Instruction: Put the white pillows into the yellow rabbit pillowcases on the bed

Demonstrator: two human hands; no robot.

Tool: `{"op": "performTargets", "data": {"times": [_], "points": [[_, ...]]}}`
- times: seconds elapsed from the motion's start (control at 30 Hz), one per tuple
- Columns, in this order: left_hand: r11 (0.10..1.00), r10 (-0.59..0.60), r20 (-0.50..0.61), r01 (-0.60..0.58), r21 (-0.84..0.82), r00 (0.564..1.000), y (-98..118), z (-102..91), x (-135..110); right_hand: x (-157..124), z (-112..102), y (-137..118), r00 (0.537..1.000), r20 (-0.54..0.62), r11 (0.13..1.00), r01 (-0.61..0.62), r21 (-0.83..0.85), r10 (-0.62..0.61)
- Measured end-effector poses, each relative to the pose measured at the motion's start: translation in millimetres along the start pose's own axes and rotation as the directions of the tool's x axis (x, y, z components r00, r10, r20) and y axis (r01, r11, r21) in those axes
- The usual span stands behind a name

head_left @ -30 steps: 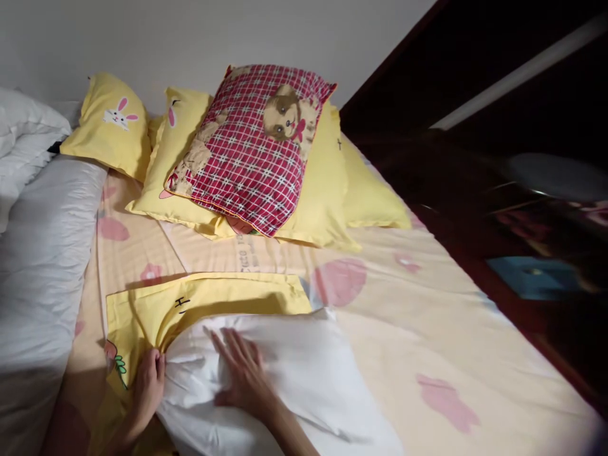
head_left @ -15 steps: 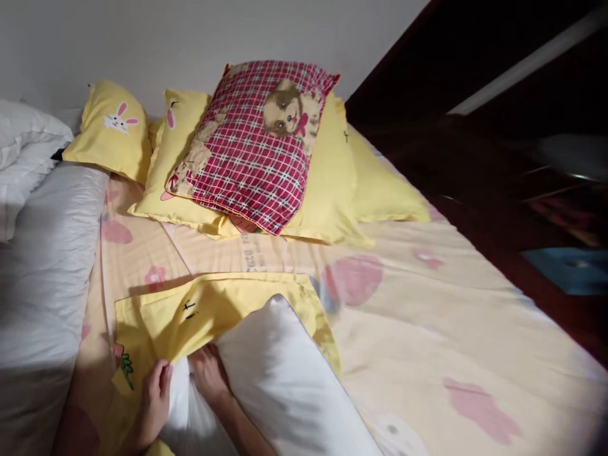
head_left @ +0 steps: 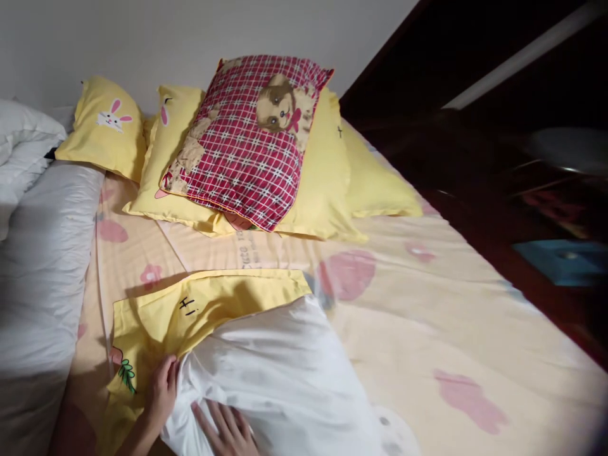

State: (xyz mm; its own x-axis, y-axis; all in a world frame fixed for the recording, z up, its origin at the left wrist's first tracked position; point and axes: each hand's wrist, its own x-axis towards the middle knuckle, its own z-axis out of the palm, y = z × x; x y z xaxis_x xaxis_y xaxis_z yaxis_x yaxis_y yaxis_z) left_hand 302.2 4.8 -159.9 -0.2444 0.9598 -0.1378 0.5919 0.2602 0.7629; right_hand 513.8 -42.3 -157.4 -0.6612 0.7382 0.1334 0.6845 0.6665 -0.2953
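One white pillow point(head_left: 285, 361) lies at the near side of a patterned bed sheet point(head_left: 408, 342), its far edge against the yellow pillowcase point(head_left: 152, 323) spread just beyond it and to its left. The person's left hand point(head_left: 163, 392) pinches the case's near edge between thumb and curled fingers, where yellow cloth meets white, while the right hand point(head_left: 225, 430), partly cut off at the near side of the view, presses on the pillow with its fingers slightly spread. The step in hand appears to be working the pillow into the case's mouth; how much of it, if any, is inside cannot be told. The far right corner of the pillow sits by the case's right end, so the next move would seem to call for lifting the pinched edge wider and pushing the near left part of the pillow under it, with care that the soft filling does not bunch at the opening. At the far side, a red plaid pillow point(head_left: 242, 152) with a puppy print rests on several yellow pillows point(head_left: 327, 183); at left runs a pale quilt point(head_left: 42, 272).
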Motion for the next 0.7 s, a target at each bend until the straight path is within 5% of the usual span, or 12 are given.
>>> {"op": "performTargets", "data": {"times": [0.17,0.23,0.33,0.43,0.53,0.6,0.7], "points": [[0.997,0.023,0.045,-0.019,-0.071,0.999,38,-29.7,3,83,-10,-14,0.974,0.085,0.948,-0.224,0.225,0.21],[0.996,0.054,0.049,-0.051,-0.071,0.997,52,-33.9,16,103,-11,-30,0.982,0.094,0.934,-0.186,0.305,0.165],[0.999,0.052,-0.013,-0.053,-0.012,0.999,58,-32.1,48,105,-2,-47,0.991,0.136,0.938,-0.038,0.346,-0.01],[0.998,0.037,-0.029,-0.036,0.047,0.999,48,-35.5,65,84,2,-42,0.984,0.172,0.953,-0.015,0.302,-0.039],[0.988,0.109,0.007,-0.11,0.111,0.994,27,-49.7,37,62,-10,-20,0.987,0.147,0.976,-0.096,0.198,0.067],[0.979,0.13,-0.084,-0.115,0.166,0.988,9,-57.4,-4,59,-20,-4,0.983,0.147,0.984,-0.128,0.126,0.109],[0.992,-0.087,-0.288,0.11,0.064,0.954,-20,-49.6,-67,71,-27,12,0.987,0.159,0.997,-0.045,0.057,0.035]]}}
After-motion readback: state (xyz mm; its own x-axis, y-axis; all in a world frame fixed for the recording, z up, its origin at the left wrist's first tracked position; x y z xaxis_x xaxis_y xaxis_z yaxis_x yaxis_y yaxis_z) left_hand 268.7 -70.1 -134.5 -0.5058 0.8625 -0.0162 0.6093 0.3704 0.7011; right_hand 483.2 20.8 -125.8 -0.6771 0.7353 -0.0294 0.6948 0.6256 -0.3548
